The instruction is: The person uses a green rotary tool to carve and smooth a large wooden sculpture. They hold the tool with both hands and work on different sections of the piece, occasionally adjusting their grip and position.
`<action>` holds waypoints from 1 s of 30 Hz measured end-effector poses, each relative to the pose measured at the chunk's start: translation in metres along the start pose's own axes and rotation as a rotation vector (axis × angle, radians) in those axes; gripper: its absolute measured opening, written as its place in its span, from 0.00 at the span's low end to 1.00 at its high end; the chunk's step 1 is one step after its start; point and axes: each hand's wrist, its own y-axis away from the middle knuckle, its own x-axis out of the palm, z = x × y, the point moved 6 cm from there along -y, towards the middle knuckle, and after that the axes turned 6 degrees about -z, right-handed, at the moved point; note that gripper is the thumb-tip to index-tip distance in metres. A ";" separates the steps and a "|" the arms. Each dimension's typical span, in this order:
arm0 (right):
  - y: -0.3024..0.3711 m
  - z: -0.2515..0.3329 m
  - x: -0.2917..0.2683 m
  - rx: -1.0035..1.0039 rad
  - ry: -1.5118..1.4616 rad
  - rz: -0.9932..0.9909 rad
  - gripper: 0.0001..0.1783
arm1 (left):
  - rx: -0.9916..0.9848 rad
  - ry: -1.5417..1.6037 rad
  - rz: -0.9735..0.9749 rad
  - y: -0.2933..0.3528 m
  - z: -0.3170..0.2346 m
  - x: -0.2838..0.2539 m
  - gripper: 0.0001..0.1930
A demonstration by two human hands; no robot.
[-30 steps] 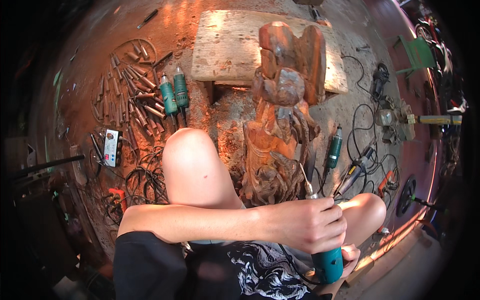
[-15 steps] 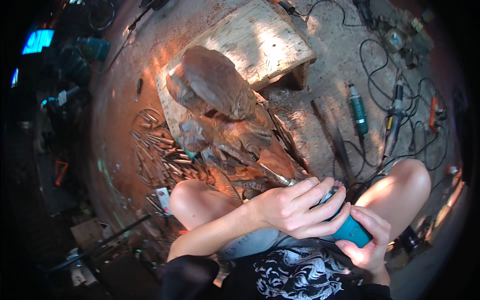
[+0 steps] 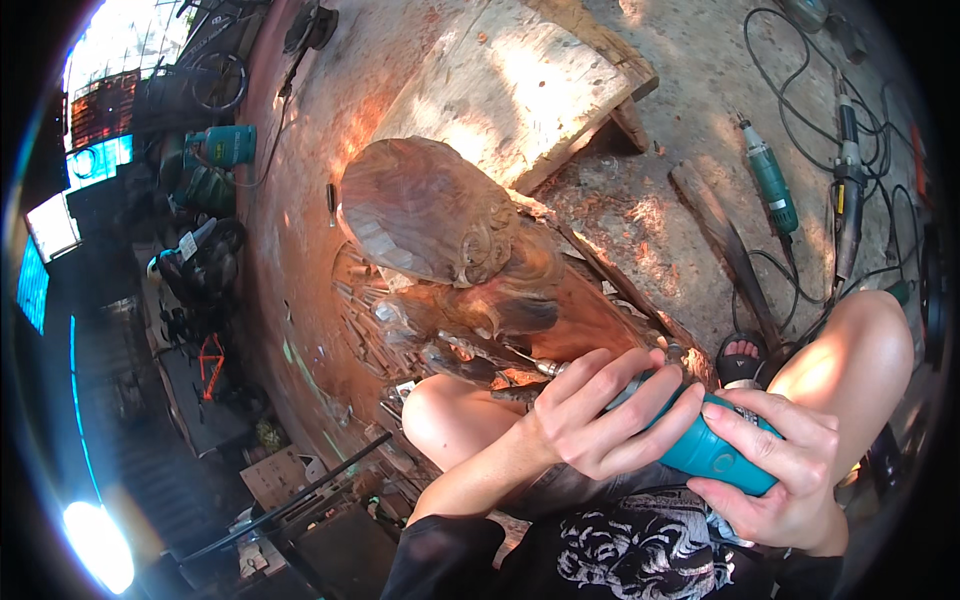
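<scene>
The worktop (image 3: 530, 90) and floor (image 3: 640, 200) are dappled with sunlight, and the hands (image 3: 620, 410) are brightly lit. The left is sunk in shadow, broken by white glare (image 3: 98, 548) low down. Outer edges are bent, corners blackened.

Power tool (image 3: 690, 445): front partly covered by the left hand (image 3: 612, 412) | whether its tip touches the carving (image 3: 425, 212), can't tell from here | chisels (image 3: 352, 305): partly hidden behind carving | shirt (image 3: 640, 550): cut off below

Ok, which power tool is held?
The teal rotary grinder, in left hand and right hand; the green rotary grinder and dark power tool lie on the floor.
</scene>
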 end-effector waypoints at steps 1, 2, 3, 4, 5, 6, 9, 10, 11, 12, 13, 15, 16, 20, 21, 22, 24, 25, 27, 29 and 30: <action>-0.002 0.001 0.000 -0.006 0.003 0.003 0.39 | -0.002 -0.002 -0.009 0.001 0.001 0.000 0.23; -0.005 0.003 0.000 -0.012 0.009 0.003 0.39 | 0.000 -0.001 -0.021 0.001 0.003 0.000 0.23; -0.007 0.004 0.000 -0.019 0.015 0.003 0.39 | -0.014 0.002 -0.027 0.001 0.004 -0.001 0.23; -0.008 0.005 0.001 -0.023 0.015 0.008 0.39 | -0.028 0.005 -0.033 0.000 0.004 -0.001 0.23; -0.010 0.005 0.001 -0.027 0.017 0.011 0.39 | -0.041 0.009 -0.040 0.000 0.005 -0.002 0.23; -0.011 0.005 0.001 -0.030 0.018 0.014 0.39 | -0.038 0.004 -0.043 0.000 0.006 -0.003 0.23; -0.016 0.008 0.000 -0.057 0.047 0.035 0.38 | -0.039 -0.007 -0.069 0.001 0.008 -0.003 0.22; -0.015 0.008 0.001 -0.057 0.049 0.039 0.38 | -0.043 -0.003 -0.088 0.002 0.008 -0.002 0.22; -0.014 0.008 0.000 -0.055 0.052 0.042 0.38 | -0.048 0.002 -0.107 0.002 0.008 -0.002 0.22; -0.013 0.007 0.000 -0.053 0.055 0.045 0.38 | -0.038 0.007 -0.103 0.001 0.008 -0.002 0.22; -0.012 0.007 -0.001 -0.051 0.056 0.039 0.37 | -0.028 0.013 -0.098 -0.002 0.007 -0.002 0.21; -0.007 0.006 -0.001 -0.049 0.056 0.028 0.37 | -0.005 0.013 -0.100 -0.001 0.005 -0.001 0.21; -0.005 0.005 -0.001 -0.046 0.051 0.028 0.37 | 0.009 0.010 -0.107 0.001 0.005 0.001 0.21; 0.005 0.001 -0.001 -0.026 0.034 0.027 0.36 | 0.019 0.057 -0.096 0.001 0.000 0.002 0.19; 0.006 0.001 -0.001 -0.020 0.033 0.028 0.37 | 0.031 0.057 -0.095 0.002 0.000 0.003 0.19; 0.007 0.001 -0.002 -0.015 0.034 0.030 0.37 | 0.043 0.057 -0.095 0.003 -0.001 0.004 0.19; 0.009 0.002 -0.002 -0.005 0.038 0.035 0.37 | 0.046 0.061 -0.095 0.003 -0.001 0.005 0.19; 0.008 0.002 -0.002 0.000 0.018 0.031 0.37 | 0.038 0.066 -0.095 0.003 -0.001 0.004 0.19; 0.004 0.001 0.000 0.006 -0.017 0.025 0.37 | 0.034 0.053 -0.111 0.002 0.001 0.003 0.19; 0.001 0.001 -0.001 -0.008 -0.012 0.040 0.37 | 0.037 0.018 -0.138 0.002 0.003 0.002 0.19; 0.000 0.001 -0.001 -0.016 -0.011 0.050 0.37 | 0.050 0.009 -0.142 0.003 0.002 0.003 0.19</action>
